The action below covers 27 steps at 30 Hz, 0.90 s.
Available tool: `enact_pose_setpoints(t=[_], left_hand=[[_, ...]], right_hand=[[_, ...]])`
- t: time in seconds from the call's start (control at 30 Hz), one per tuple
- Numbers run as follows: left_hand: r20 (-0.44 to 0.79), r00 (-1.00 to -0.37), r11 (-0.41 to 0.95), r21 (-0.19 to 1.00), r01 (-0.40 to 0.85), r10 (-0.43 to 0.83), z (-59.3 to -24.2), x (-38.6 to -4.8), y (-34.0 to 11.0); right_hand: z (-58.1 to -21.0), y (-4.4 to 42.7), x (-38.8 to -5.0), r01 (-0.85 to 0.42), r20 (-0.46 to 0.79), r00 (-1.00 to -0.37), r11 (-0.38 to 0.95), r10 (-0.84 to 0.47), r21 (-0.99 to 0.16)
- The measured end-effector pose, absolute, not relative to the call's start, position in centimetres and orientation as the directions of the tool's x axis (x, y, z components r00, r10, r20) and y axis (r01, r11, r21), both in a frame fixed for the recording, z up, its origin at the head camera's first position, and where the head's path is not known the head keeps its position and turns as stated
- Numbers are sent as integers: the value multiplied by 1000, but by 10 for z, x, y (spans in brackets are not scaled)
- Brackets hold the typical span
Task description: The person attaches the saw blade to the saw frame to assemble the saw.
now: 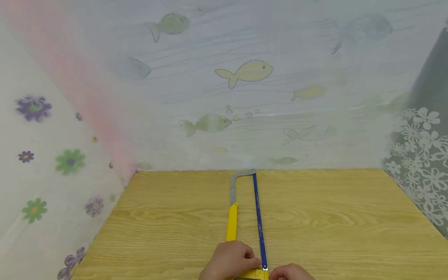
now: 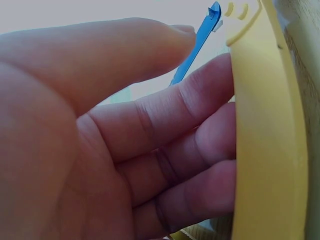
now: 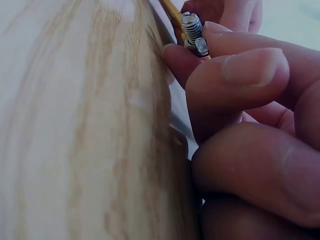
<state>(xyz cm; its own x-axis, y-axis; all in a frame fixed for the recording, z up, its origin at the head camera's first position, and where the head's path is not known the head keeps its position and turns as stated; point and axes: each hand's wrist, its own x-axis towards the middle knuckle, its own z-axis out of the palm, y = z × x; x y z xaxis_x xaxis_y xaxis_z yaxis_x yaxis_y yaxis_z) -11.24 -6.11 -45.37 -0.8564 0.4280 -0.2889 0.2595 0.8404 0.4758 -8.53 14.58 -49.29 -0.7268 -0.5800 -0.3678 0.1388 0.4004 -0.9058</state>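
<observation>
A hacksaw (image 1: 232, 221) with a yellow and grey frame lies on the wooden table, its blue blade (image 1: 259, 217) to the right. My left hand (image 1: 232, 258) holds the yellow frame near the close end. In the left wrist view the fingers curl against the yellow part (image 2: 270, 125), while the thumb stretches toward the blade's end. My right hand (image 1: 292, 272) is at the saw's near right corner, fingers bent. From the right wrist, a threaded metal bolt (image 3: 191, 25) with a small square pin (image 3: 201, 46) shows between its fingertips; the fingers partly hide this fitting.
The wood-grain table (image 1: 332, 221) extends on both sides of the saw. Behind it rises a wall covering (image 1: 196, 89) with printed fish. A flowered covering (image 1: 45, 163) borders the left, and a dark panel with white flowers (image 1: 425, 151) the right.
</observation>
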Motion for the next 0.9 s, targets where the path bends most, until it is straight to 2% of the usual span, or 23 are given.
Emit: enact_pose_setpoints(t=[0.33,0.6,0.9], left_hand=[[-284,-858,839,477,262,429,-456,-113,-61],[-282,-860,836,485,256,426,-455,-112,-61],[-273,-860,833,486,264,431,-453,-111,-61]], right_hand=[[-493,147,-85,95,-309,-730,358,-609,-929],[-491,142,-81,163,-295,-766,271,-572,-949],[-490,141,-80,176,-323,-781,308,-535,-935]])
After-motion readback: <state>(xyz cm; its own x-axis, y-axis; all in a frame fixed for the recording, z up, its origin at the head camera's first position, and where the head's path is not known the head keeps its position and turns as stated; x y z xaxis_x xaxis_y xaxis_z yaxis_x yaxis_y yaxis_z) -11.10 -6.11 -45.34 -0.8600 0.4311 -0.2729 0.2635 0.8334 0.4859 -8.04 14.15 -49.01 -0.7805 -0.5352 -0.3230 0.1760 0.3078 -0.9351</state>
